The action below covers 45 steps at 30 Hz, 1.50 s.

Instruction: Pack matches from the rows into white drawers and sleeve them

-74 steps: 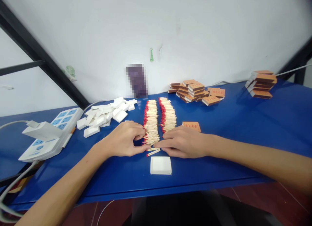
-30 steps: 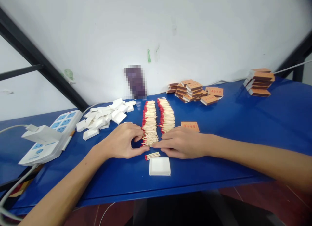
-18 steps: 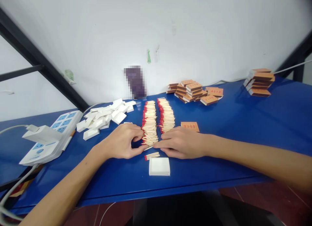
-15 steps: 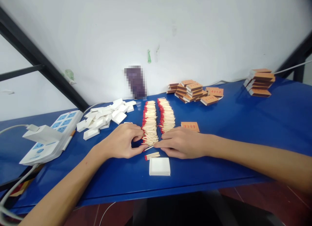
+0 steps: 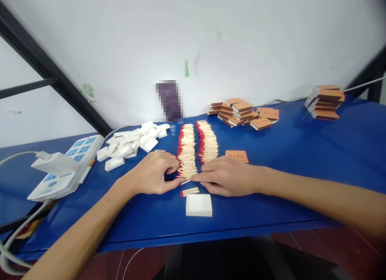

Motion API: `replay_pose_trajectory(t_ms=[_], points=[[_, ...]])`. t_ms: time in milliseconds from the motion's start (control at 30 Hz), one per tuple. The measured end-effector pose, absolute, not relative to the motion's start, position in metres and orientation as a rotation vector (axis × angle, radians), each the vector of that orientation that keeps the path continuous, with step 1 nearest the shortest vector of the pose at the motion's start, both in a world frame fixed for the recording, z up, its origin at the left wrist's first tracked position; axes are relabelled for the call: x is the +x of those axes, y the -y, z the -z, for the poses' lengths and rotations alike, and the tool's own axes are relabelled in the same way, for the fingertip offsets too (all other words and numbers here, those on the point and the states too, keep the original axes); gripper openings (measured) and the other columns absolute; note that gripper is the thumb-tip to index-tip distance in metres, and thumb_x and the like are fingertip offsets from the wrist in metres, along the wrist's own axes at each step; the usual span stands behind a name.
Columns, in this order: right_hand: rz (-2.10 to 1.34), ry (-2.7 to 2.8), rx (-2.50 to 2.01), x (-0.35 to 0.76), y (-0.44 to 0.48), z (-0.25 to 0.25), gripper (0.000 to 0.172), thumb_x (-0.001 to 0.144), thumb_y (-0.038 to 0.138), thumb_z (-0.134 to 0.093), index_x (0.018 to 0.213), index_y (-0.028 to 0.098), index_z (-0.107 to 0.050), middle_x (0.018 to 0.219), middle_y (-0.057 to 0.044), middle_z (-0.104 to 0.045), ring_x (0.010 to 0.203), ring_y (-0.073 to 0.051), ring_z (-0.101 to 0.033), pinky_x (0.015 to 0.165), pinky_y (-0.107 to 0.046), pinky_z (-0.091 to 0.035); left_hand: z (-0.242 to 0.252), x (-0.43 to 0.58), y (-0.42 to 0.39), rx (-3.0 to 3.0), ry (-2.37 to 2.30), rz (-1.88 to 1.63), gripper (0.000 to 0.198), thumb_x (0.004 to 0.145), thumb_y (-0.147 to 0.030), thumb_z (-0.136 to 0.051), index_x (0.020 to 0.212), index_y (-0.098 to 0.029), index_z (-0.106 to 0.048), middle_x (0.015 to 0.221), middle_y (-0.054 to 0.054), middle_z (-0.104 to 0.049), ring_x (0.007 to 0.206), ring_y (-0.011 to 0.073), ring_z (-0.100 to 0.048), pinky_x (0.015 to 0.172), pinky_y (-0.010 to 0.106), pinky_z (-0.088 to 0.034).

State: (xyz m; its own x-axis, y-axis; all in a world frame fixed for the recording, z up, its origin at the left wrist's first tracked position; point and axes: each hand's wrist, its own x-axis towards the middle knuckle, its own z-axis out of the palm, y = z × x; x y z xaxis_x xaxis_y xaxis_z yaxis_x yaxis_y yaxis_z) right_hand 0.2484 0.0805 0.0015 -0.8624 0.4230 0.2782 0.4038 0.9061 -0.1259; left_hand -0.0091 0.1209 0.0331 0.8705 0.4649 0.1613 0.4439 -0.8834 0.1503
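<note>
Two long rows of red-headed matches run away from me across the blue table, a left row [image 5: 188, 147] and a right row [image 5: 208, 143]. My left hand [image 5: 157, 173] rests at the near left side of the left row, fingers curled and thumb apart, its tip by a single match's head. Opposite it, my right hand [image 5: 224, 177] lies with fingers stretched out, the index fingertip at that match's other end. Closer to me lie several loose matches [image 5: 189, 192], side by side. Just in front of them sits a white matchbox tray [image 5: 199, 206].
White matchbox trays [image 5: 128, 143] are heaped at left, beside a power strip [image 5: 66, 171] with a plugged-in charger. Orange matchbox sleeves [image 5: 238, 112] are piled at the back, with another stack [image 5: 327, 103] far right. One flat sleeve [image 5: 237, 155] lies behind my right wrist.
The whole view has shifted slightly. Both hands keep nearly the same place at the near end of the left match row; nothing has clearly been picked up or let go.
</note>
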Motion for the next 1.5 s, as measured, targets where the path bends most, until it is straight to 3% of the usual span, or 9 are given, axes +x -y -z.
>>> replay_pose_trajectory(t_ms=[600,1000,1500], points=[[-0.055,2.83,-0.607,0.2493,-0.0803,-0.0042,0.032,0.101,0.02,-0.046,0.124,0.018,-0.067,0.082,-0.004,-0.064,0.069,-0.016,-0.054,0.06,-0.028,-0.035,-0.0312,-0.0088,-0.1217,2.91,-0.705,-0.316,0.032,0.085,-0.027,-0.062,0.062,-0.021,-0.041,0.06,-0.003,-0.047,0.058,0.0142,-0.045,0.058,0.03,-0.036],[-0.13,2.81,-0.673,0.2468,-0.0792,-0.0048,0.033,0.101,0.02,-0.045,0.129,0.016,-0.064,0.089,-0.006,-0.068,0.076,-0.017,-0.059,0.066,-0.029,-0.039,-0.0317,-0.0087,-0.1223,2.885,-0.714,-0.315,0.036,0.085,-0.033,-0.067,0.062,-0.021,-0.041,0.061,-0.004,-0.048,0.059,0.0136,-0.045,0.058,0.029,-0.034],[-0.024,2.912,-0.51,0.248,-0.0786,-0.0098,0.033,0.101,0.023,-0.05,0.131,0.027,-0.064,0.08,-0.001,-0.062,0.064,-0.015,-0.049,0.059,-0.028,-0.03,-0.0324,-0.0089,-0.1214,2.896,-0.721,-0.283,0.038,0.083,-0.037,-0.068,0.063,-0.021,-0.041,0.061,-0.003,-0.048,0.059,0.0142,-0.045,0.059,0.03,-0.034]])
